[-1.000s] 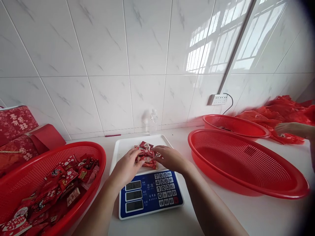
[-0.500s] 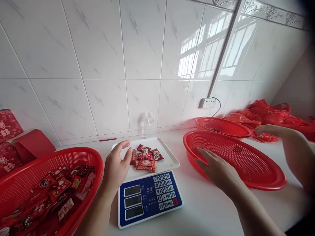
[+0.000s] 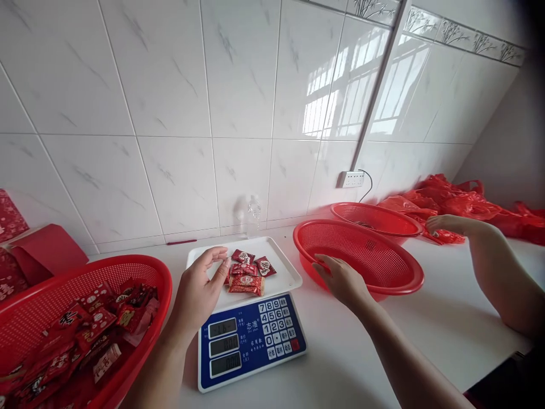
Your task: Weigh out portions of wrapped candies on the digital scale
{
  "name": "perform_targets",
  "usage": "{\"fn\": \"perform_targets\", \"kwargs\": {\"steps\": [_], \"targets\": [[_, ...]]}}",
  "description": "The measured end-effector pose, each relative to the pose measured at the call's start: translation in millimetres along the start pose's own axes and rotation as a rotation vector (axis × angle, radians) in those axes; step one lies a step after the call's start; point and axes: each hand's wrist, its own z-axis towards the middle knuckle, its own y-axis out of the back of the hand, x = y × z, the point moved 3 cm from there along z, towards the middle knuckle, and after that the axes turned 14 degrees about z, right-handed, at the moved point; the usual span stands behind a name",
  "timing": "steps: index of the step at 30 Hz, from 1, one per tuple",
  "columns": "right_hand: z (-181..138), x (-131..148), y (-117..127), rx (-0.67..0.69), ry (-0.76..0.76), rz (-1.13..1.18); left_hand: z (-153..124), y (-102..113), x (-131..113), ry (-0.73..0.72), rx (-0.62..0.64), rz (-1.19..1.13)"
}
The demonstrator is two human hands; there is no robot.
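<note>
My left hand is at the left edge of the scale's white tray, its fingers curved and the thumb apart from them, beside several small red candy packets. Below the tray sits the blue keypad and display panel of the digital scale. At the near left rim of an oval red plastic basket, my right hand has its fingers extended, gripping nothing that I can see. Whether it touches the rim I cannot tell. On the left stands another red basket with a heap of red-wrapped candy packets.
Behind the right basket is another red basket. Another person's arm reaches in from the right towards red plastic bags. A clear bottle stands by the tiled wall, below and left of a power socket. Red boxes lie far left.
The near right basket has shifted left, closer to the scale, and my right hand has moved left with it. My left hand stays beside the packets. The view has turned slightly right.
</note>
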Motion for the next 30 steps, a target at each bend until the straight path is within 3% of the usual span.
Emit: {"fn": "perform_targets", "kwargs": {"steps": [3,8,11,16,19,22,25,30], "targets": [[5.7,27.7,-13.8,0.015,0.171,0.176,-0.7,-1.5,-0.8,-0.002,0.009,0.038],[11.2,80.2,-51.1,0.368,0.434,0.285,-3.0,0.6,-4.9,-0.015,0.025,0.093],[19.0,91.1,-63.1,0.427,0.435,0.214,-3.3,2.8,-6.2,-0.007,0.027,0.103],[31.3,90.7,-68.9,0.356,0.329,0.012,-2.3,2.7,-7.0,-0.071,0.013,0.142],[32.4,91.0,-68.2,0.309,0.288,-0.02,-2.8,-2.0,-5.4,-0.08,0.078,0.216],[32.9,88.6,-57.4,0.234,0.236,-0.018,-6.4,-10.0,-3.6,-0.112,0.244,0.272],[37.6,76.7,-30.4,0.134,0.134,-0.011,-11.8,-17.2,-0.6,-0.16,0.386,0.309],[51.1,32.4,36.4,-0.099,-0.19,-0.028,-13.9,-19.5,4.3,-0.165,0.446,0.38]]}}
